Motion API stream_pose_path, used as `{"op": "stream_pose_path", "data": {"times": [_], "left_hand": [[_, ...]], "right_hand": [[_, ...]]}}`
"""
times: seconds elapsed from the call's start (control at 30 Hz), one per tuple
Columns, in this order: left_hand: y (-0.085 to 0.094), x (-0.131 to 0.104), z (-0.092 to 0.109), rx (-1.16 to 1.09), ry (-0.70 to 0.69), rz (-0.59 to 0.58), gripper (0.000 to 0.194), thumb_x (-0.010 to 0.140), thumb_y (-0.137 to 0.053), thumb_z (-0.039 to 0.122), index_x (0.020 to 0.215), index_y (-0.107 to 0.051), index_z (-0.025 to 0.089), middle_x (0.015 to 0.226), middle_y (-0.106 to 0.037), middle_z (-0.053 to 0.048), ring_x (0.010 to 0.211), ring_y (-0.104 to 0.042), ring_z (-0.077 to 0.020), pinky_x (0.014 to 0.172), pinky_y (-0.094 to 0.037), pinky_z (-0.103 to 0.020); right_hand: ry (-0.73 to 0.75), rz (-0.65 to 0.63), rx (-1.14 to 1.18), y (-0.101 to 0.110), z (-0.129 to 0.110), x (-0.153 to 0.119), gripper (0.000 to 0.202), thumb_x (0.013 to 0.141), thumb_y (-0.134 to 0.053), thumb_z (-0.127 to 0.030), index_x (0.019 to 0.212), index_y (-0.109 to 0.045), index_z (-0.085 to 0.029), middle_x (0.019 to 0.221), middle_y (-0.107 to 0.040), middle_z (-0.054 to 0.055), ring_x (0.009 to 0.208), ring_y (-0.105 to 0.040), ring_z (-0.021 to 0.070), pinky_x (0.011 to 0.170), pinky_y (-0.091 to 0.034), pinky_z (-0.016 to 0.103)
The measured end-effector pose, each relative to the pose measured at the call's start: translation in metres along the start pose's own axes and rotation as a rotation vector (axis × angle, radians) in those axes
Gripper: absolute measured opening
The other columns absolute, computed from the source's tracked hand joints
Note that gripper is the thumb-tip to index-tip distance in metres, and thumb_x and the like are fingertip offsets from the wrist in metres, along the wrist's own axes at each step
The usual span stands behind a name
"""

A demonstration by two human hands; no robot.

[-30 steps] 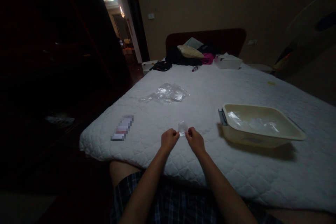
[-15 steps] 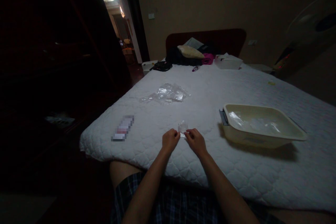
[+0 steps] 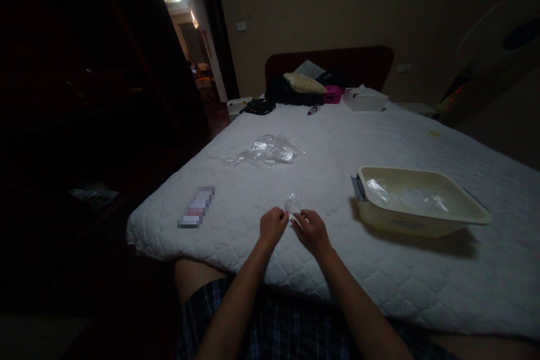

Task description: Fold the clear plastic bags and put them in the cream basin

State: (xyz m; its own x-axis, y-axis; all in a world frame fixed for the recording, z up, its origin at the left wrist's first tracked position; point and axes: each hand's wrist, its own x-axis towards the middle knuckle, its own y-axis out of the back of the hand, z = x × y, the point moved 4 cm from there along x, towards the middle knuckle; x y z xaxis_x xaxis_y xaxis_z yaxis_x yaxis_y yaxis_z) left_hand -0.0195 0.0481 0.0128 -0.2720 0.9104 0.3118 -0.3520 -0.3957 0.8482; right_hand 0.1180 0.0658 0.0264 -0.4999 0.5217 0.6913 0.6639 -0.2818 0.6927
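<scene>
Between my hands is a small clear plastic bag [image 3: 292, 201], crumpled and shiny, just above the white quilted bed cover [image 3: 333, 292]. My left hand [image 3: 273, 227] is closed, its thumb and forefinger pinching the bag's left edge. On the other side my right hand [image 3: 311, 230] has its fingertips closed on the bag's right part and lower edge. Farther up the bed lies a loose heap of clear plastic bags [image 3: 270, 150]. To the right stands a cream plastic tub [image 3: 413, 228] with grey handles, and clear plastic bags [image 3: 405, 198] lie inside it.
A blurred-out, phone-shaped object [image 3: 197, 207] lies on the bed at the left. By the headboard [image 3: 329, 59] are dark clothes, a pink roll [image 3: 332, 94], a white box [image 3: 365, 99] and a black bag [image 3: 258, 106]. A fan [image 3: 506, 39] stands at the far right.
The small bag has gone from spread flat to bunched up. My right hand has shifted slightly left and down, its fingers closer to my left hand, which stays nearly in place.
</scene>
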Motion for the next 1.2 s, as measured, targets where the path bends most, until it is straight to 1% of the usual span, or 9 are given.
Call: {"op": "stream_pose_path", "data": {"times": [0.07, 0.13, 0.3, 0.5, 0.57, 0.63, 0.8, 1.1, 1.2], "left_hand": [[0.000, 0.000, -0.001, -0.003, 0.003, 0.004, 0.031, 0.086, -0.041, 0.038, 0.072, -0.060, 0.018, 0.071, -0.060, -0.002, 0.064, -0.053, -0.0119, 0.058, -0.028, -0.024], [-0.001, 0.000, -0.001, -0.002, 0.003, 0.009, 0.031, 0.086, -0.041, 0.038, 0.072, -0.060, 0.018, 0.071, -0.060, -0.002, 0.064, -0.053, -0.0120, 0.058, -0.028, -0.024], [-0.001, 0.000, -0.001, 0.001, 0.002, 0.016, 0.030, 0.085, -0.042, 0.037, 0.071, -0.060, 0.018, 0.069, -0.059, -0.002, 0.064, -0.053, -0.0121, 0.058, -0.030, -0.024], [0.002, -0.003, -0.001, -0.044, -0.032, 0.092, 0.027, 0.086, -0.041, 0.032, 0.072, -0.059, 0.018, 0.073, -0.058, -0.003, 0.066, -0.054, -0.0129, 0.061, -0.038, -0.024], [0.005, -0.005, 0.000, -0.080, -0.096, 0.172, 0.017, 0.083, -0.044, 0.024, 0.084, -0.060, 0.017, 0.088, -0.060, -0.006, 0.079, -0.056, -0.0149, 0.069, -0.043, -0.026], [0.006, -0.006, 0.003, -0.103, -0.226, 0.229, 0.023, 0.078, -0.048, 0.015, 0.100, -0.057, 0.016, 0.108, -0.056, -0.010, 0.099, -0.053, -0.0181, 0.083, -0.043, -0.030], [-0.006, -0.004, 0.005, -0.140, -0.480, 0.139, 0.045, 0.076, -0.046, 0.005, 0.119, -0.047, 0.018, 0.128, -0.048, -0.009, 0.124, -0.036, -0.0211, 0.098, -0.038, -0.041], [-0.019, 0.007, -0.009, -0.300, -0.314, 0.021, 0.032, 0.078, -0.053, 0.011, 0.108, -0.058, 0.020, 0.118, -0.057, -0.008, 0.115, -0.048, -0.0187, 0.098, -0.038, -0.040], [-0.014, 0.006, -0.005, -0.314, -0.295, 0.021, 0.025, 0.078, -0.053, 0.013, 0.101, -0.061, 0.019, 0.115, -0.058, -0.009, 0.112, -0.049, -0.0191, 0.097, -0.038, -0.040]], "right_hand": [[0.112, -0.050, -0.030, -0.003, -0.006, -0.001, 0.022, 0.083, -0.045, -0.019, 0.098, -0.062, -0.016, 0.091, -0.060, 0.011, 0.081, -0.052, 0.0205, 0.072, -0.043, 0.033], [0.128, -0.092, -0.034, -0.006, -0.007, 0.000, 0.026, 0.081, -0.044, -0.013, 0.101, -0.060, -0.015, 0.096, -0.061, 0.011, 0.087, -0.053, 0.0215, 0.076, -0.043, 0.034], [0.013, -0.134, 0.007, -0.008, -0.001, 0.002, 0.036, 0.074, -0.047, -0.010, 0.109, -0.056, -0.013, 0.109, -0.058, 0.013, 0.103, -0.049, 0.0234, 0.088, -0.039, 0.038], [-0.106, -0.160, 0.047, -0.011, 0.004, 0.002, 0.033, 0.075, -0.048, -0.015, 0.108, -0.056, -0.015, 0.109, -0.058, 0.011, 0.102, -0.050, 0.0220, 0.088, -0.039, 0.036], [-0.134, -0.167, 0.059, -0.013, 0.006, 0.002, 0.034, 0.075, -0.048, -0.014, 0.108, -0.055, -0.015, 0.108, -0.059, 0.011, 0.101, -0.051, 0.0214, 0.087, -0.039, 0.036], [-0.151, -0.167, 0.072, -0.015, 0.009, 0.001, 0.034, 0.075, -0.048, -0.014, 0.108, -0.055, -0.016, 0.107, -0.060, 0.010, 0.100, -0.052, 0.0209, 0.087, -0.040, 0.035], [-0.157, -0.145, 0.113, -0.015, 0.012, 0.001, 0.033, 0.074, -0.046, -0.011, 0.106, -0.055, -0.016, 0.106, -0.061, 0.009, 0.100, -0.053, 0.0198, 0.086, -0.041, 0.035], [-0.171, -0.117, 0.159, -0.015, 0.016, 0.000, 0.028, 0.077, -0.045, -0.011, 0.102, -0.057, -0.018, 0.097, -0.064, 0.008, 0.090, -0.058, 0.0201, 0.080, -0.045, 0.037], [-0.194, -0.032, 0.211, -0.012, 0.017, 0.000, 0.032, 0.080, -0.045, -0.016, 0.111, -0.053, -0.017, 0.108, -0.061, 0.011, 0.100, -0.055, 0.0219, 0.085, -0.045, 0.040]]}}
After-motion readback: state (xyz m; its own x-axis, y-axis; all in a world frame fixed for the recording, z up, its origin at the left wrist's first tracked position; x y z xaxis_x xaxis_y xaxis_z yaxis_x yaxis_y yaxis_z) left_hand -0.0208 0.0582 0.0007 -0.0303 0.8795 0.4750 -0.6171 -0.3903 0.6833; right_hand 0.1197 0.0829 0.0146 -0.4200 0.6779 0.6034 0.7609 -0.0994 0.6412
